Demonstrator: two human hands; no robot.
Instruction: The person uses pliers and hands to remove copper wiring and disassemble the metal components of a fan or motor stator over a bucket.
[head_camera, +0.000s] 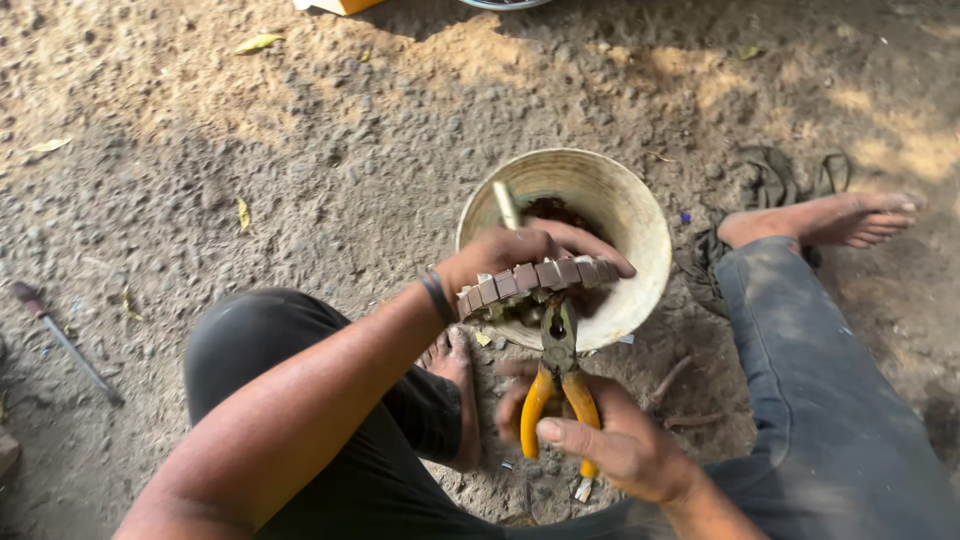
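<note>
A person sits on sandy ground, seen from above, working over a pale round bowl (625, 215) set between their legs. Above the near rim of the bowl, the left hand (510, 255) closes its fingers around a curved strip of blocky metal segments (535, 277), gripping its left portion from above while the rest arcs rightward over the bowl. Just below the bowl's near rim, the right hand (610, 440) wraps both yellow handles of a pair of pliers (558, 375), squeezed nearly together; the pliers' nose meets the underside of the strip. The strip looks rigid, fairly heavy and rough-edged, so it is probably best held across its broad outer face, clear of the edges. Left of the bowl, well apart, a screwdriver (65, 342) lies on the ground.
</note>
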